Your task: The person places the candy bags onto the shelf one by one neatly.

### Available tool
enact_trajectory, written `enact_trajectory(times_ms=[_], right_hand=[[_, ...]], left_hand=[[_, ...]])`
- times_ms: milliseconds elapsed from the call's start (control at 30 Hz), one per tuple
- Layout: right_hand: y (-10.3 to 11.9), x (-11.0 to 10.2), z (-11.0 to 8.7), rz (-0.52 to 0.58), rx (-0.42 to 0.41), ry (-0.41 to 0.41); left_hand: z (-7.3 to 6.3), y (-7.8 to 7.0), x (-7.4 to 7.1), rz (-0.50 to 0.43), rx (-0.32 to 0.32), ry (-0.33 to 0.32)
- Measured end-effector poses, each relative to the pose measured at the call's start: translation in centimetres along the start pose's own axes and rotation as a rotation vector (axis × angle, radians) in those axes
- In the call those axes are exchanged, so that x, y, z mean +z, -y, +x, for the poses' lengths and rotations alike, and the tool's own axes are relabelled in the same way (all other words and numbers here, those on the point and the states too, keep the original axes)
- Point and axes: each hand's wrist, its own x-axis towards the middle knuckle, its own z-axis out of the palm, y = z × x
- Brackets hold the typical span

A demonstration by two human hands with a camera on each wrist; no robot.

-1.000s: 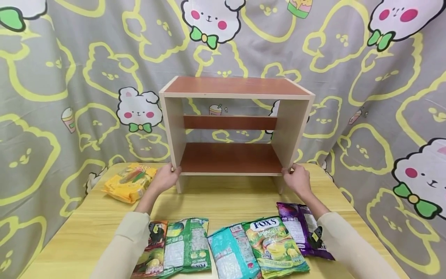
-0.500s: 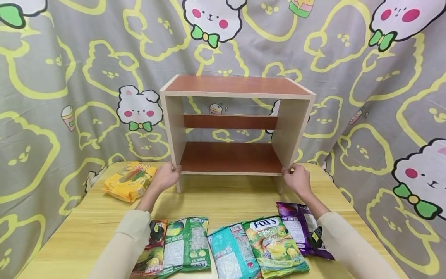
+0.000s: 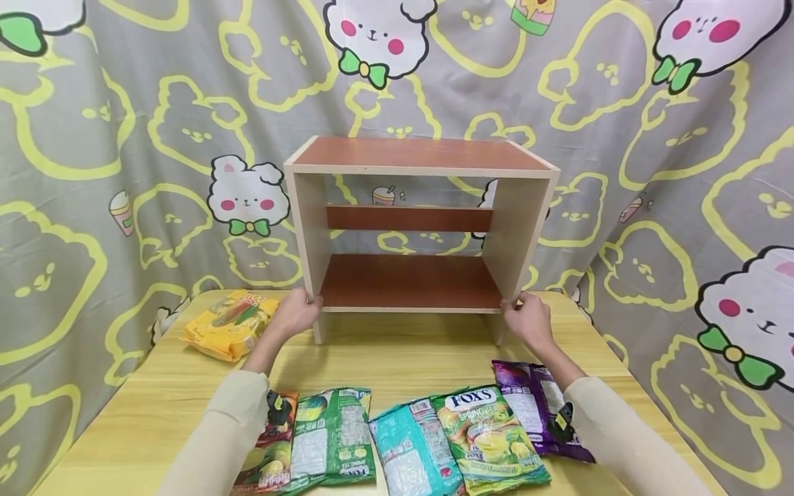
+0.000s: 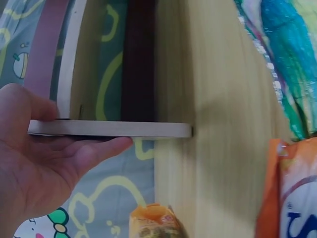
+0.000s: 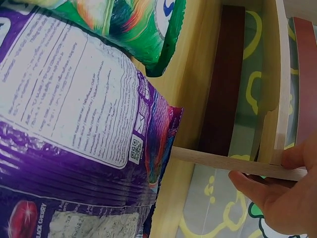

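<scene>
Noted no visible shift over the last second in open-backed two-tier shelf (image 3: 409, 218), centre frame, side panels (image 3: 315, 227) pinched between thumb and fingers by left hand (image 3: 296, 317) and right hand (image 3: 530, 319), apparently steadied.

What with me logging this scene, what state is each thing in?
Shelf, upright, held
Left hand, fingers pinching shelf's left side
Right hand, fingers pinching shelf's right side
Yellow packet, lying down
Orange packet, lying, partly hidden
Left green packet, lying flat
Teal packet, lying flat
Right green packet, lying flat
Purple packet, lying flat
Curtain, hanging, creased
</scene>
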Motion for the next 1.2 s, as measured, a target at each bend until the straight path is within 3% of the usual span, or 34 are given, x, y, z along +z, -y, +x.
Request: enact_trajectory(times_ms=[167,400,600,833,1200], right_hand=[[0.1,0.0,-0.1,0.009,0.001,0.014],[0.1,0.0,-0.1,0.012,0.006,0.019],[0.1,0.0,-0.1,0.016,0.014,0.023],[0.1,0.0,-0.3,0.018,0.016,0.025],[0.2,0.1,-0.3,0.02,0.014,0.023]], left_hand=[[0.2,-0.3,-0.6,-0.025,-0.028,0.044],[0.8,-0.7,-1.0,-0.067,-0.058,0.06],[1.3,-1.6,-1.9,-0.124,-0.112,0.138],[1.6,-1.7,-2.6,-0.145,-0.117,0.198],[1.8,-1.4,-2.8,-0.175,-0.108,0.197]])
